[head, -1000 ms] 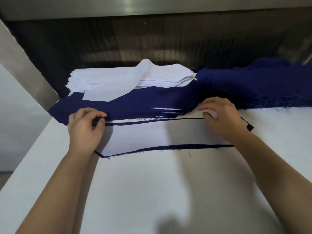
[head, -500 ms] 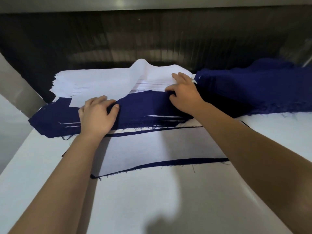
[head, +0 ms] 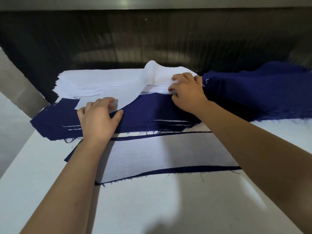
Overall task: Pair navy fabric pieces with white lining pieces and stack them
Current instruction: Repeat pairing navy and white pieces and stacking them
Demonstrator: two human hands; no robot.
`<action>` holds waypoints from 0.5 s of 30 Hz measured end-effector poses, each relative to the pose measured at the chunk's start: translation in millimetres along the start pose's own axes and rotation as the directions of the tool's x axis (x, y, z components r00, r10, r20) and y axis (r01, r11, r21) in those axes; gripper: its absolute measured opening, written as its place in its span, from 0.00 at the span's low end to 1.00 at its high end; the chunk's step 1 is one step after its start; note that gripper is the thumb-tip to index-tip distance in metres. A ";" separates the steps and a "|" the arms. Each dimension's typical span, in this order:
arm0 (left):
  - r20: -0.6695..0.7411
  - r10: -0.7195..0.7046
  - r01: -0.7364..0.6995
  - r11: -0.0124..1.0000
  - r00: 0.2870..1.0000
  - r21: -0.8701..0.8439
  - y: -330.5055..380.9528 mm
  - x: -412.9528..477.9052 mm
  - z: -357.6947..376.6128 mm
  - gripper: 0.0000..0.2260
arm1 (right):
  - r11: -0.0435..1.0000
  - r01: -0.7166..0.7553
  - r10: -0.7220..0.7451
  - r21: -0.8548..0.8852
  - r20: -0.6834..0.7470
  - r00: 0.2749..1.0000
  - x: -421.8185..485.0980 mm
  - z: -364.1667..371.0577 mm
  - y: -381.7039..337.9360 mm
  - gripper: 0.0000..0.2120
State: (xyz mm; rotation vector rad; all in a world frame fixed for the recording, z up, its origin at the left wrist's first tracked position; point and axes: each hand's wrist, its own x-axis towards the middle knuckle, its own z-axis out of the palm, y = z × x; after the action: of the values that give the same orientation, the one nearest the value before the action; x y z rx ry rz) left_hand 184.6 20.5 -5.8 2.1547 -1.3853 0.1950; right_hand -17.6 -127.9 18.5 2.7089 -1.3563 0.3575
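Note:
A stack of white lining pieces [head: 101, 81] lies at the back of the table, its top sheet [head: 135, 92] lifted and curling over a navy stack [head: 148, 114] in front of it. My right hand [head: 187, 92] pinches the right end of that top lining sheet. My left hand [head: 98, 119] rests on the navy stack and touches the lining sheet's lower edge with its fingertips. Nearer to me lies a paired piece [head: 160, 154], white lining on navy fabric with navy edges showing. A heap of navy fabric pieces [head: 256, 93] sits at the back right.
The white table [head: 152, 208] stretches toward me, with its left edge [head: 18, 154] dropping off. A dark ribbed wall [head: 152, 39] rises right behind the stacks. A grey slanted panel [head: 20, 92] stands at the far left.
Both hands left the paired piece near me and reached back. My right hand moved onto the white lining stack and took its top sheet; my left hand moved up onto the navy stack.

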 end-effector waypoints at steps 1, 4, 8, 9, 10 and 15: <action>-0.019 0.004 -0.005 1.000 1.000 -0.014 -0.2 -0.6 0.0 0.15 | 1.000 0.008 -0.008 -0.008 0.011 1.000 1.7 -0.3 -0.1 0.15; -0.062 0.035 -0.038 0.998 0.997 -0.042 -0.8 -2.9 0.3 0.09 | 1.000 0.024 -0.023 -0.008 0.097 0.995 6.6 -1.8 -1.4 0.16; -0.108 0.061 -0.063 0.998 0.992 -0.016 -1.5 -4.0 -0.6 0.06 | 1.000 0.015 -0.016 0.006 0.076 0.997 9.2 -1.4 -4.9 0.12; -0.119 0.053 -0.055 0.998 0.991 -0.019 -1.8 -3.7 -1.5 0.06 | 1.000 0.016 -0.016 0.008 0.045 0.999 8.5 -1.3 -5.3 0.10; -0.127 0.045 -0.048 0.999 0.991 -0.025 -2.4 -3.6 -2.5 0.06 | 1.000 0.016 -0.017 0.012 0.014 1.000 7.4 -1.5 -5.8 0.07; -0.171 0.030 -0.045 0.995 0.985 -0.085 -3.0 -5.1 -7.3 0.06 | 0.999 0.024 -0.022 0.025 -0.068 0.997 1.4 -4.2 -7.0 0.05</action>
State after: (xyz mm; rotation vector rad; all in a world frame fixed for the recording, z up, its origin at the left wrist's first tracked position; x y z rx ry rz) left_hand 186.2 29.4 -2.9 1.9915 -1.3137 0.3177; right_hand -11.8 -124.0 23.0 2.7041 -1.3105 0.4639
